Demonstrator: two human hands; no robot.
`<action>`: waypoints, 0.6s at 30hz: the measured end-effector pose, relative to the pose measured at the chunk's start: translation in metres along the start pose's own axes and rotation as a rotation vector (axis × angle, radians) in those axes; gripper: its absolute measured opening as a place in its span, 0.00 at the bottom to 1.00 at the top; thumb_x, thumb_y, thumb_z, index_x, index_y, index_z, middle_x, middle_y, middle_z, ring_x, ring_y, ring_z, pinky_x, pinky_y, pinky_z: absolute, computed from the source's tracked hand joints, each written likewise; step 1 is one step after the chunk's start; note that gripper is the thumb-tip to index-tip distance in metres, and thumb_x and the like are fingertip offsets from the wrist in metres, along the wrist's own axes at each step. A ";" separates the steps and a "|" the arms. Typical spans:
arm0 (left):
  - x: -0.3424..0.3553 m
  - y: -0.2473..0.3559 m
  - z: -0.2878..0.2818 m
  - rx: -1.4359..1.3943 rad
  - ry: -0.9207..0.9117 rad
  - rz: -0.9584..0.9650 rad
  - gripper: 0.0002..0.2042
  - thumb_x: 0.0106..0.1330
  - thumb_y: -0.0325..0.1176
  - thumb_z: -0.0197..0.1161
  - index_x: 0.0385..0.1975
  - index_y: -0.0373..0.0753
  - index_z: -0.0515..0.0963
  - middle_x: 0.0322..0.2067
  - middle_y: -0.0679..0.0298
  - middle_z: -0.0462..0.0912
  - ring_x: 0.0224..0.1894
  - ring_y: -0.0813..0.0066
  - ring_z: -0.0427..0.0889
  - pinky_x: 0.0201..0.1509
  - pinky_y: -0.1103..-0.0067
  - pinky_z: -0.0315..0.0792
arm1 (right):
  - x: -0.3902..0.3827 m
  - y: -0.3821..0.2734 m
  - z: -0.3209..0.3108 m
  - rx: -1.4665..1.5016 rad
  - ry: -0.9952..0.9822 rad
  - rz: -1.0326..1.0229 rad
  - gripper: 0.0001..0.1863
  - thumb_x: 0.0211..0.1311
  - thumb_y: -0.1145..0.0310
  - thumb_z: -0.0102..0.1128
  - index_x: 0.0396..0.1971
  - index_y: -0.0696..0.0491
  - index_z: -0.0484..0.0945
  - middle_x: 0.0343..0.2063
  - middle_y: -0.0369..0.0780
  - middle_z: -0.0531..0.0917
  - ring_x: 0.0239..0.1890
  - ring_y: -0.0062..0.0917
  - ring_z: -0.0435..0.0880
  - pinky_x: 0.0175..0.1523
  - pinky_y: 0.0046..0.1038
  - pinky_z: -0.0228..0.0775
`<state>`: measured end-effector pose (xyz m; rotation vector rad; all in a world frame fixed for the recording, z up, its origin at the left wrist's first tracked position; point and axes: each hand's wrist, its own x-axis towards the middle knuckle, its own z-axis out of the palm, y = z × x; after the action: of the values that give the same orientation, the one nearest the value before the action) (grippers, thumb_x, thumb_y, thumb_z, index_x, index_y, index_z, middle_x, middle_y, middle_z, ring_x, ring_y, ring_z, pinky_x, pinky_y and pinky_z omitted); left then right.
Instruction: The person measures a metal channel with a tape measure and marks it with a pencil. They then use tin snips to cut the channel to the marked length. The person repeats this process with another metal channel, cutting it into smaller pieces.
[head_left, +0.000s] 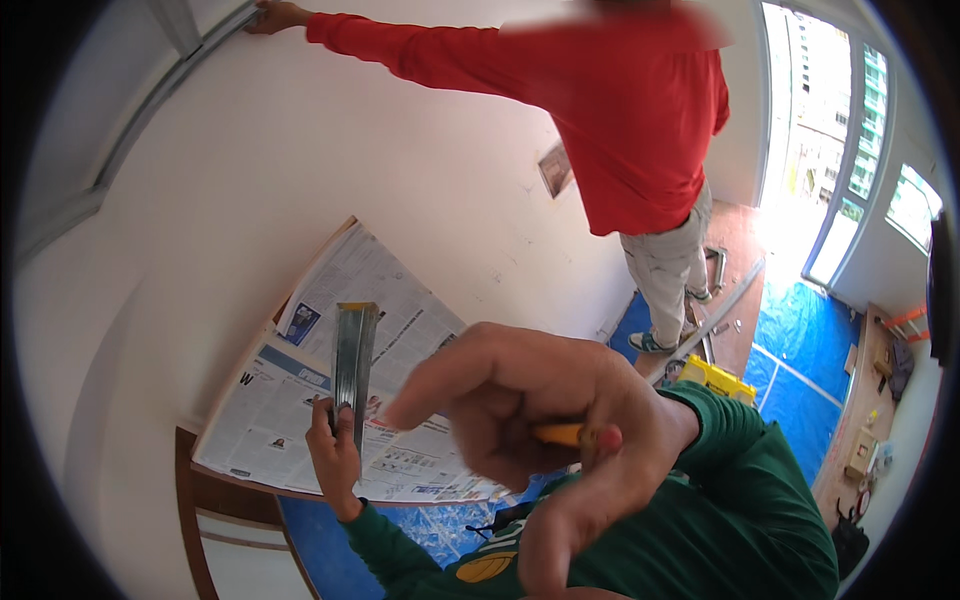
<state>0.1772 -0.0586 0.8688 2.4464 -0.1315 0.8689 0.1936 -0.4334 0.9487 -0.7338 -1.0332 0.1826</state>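
Observation:
My left hand is closed around the lower part of a short length of metal channel, a grey galvanized piece with a yellowish end. It stands roughly upright in front of a newspaper-covered board. Close to the camera, my right hand is raised, with its index finger and thumb reaching out. A yellow-orange pencil with a pink eraser end is tucked in the curled fingers of that hand. Its tip is hidden behind the fingers.
A co-worker in a red top stands ahead, one hand on a metal track along the upper wall. Blue sheeting covers part of the floor. A long metal strip and a yellow toolbox lie beyond my right arm.

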 end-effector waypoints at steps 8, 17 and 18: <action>0.043 -0.012 -0.042 0.310 0.129 0.139 0.12 0.84 0.38 0.62 0.53 0.33 0.80 0.32 0.49 0.86 0.32 0.51 0.84 0.38 0.65 0.74 | -0.060 0.049 -0.047 -0.112 0.311 0.274 0.32 0.79 0.54 0.69 0.67 0.64 0.74 0.27 0.28 0.72 0.27 0.11 0.68 0.34 0.19 0.59; 0.192 0.023 -0.112 1.013 0.506 0.509 0.19 0.71 0.24 0.65 0.60 0.47 0.82 0.45 0.62 0.87 0.45 0.58 0.85 0.48 0.63 0.78 | -0.091 0.078 -0.085 -0.176 0.632 0.359 0.25 0.86 0.50 0.56 0.57 0.60 0.78 0.22 0.29 0.67 0.21 0.14 0.60 0.29 0.24 0.55; 0.226 0.031 -0.126 1.088 0.580 0.564 0.19 0.72 0.25 0.65 0.61 0.47 0.82 0.48 0.62 0.88 0.46 0.58 0.86 0.50 0.63 0.79 | -0.087 0.079 -0.086 -0.188 0.606 0.351 0.25 0.86 0.49 0.56 0.57 0.60 0.78 0.22 0.29 0.67 0.21 0.14 0.60 0.29 0.24 0.56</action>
<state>0.2766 -0.0004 1.1023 2.9662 -0.1616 2.3535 0.2348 -0.4545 0.8102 -1.0583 -0.3419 0.1511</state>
